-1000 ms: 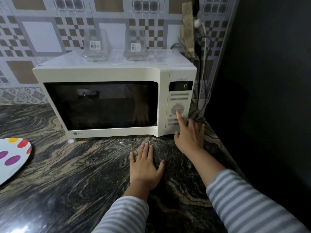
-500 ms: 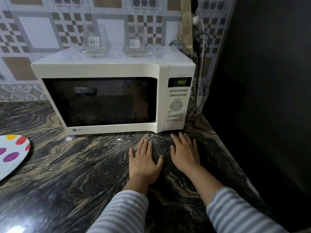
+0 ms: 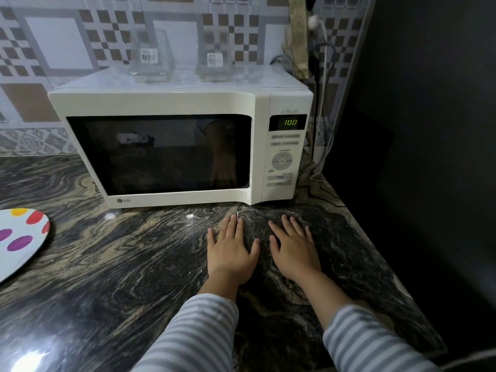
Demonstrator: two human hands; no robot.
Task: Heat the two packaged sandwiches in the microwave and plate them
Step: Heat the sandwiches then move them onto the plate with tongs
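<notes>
Left hand [image 3: 232, 252] and right hand [image 3: 294, 249] flat, fingers spread, on swirled stone counter [image 3: 120, 277], boxy white microwave [image 3: 182, 146] shut just beyond, glossy dotted plate [image 3: 18, 237] at left edge, sandwiches unseen.

We have a single view, from a wide-angle camera worn on the head, looking forward and down over the worktop [image 3: 112, 277]. It faces the front of the microwave [image 3: 171, 108], which sits square across the upper middle of the frame, near enough that its display [image 3: 290, 122] reads 100. Both hands come in from the bottom edge, the left hand [image 3: 231, 251] and right hand [image 3: 295, 251] lying close below us. The tiled wall [image 3: 53, 41] bends at the edges, as a wide lens gives. A spotted plate [image 3: 18, 240] is cut off by the left edge. There is no second view to share anything with.
</notes>
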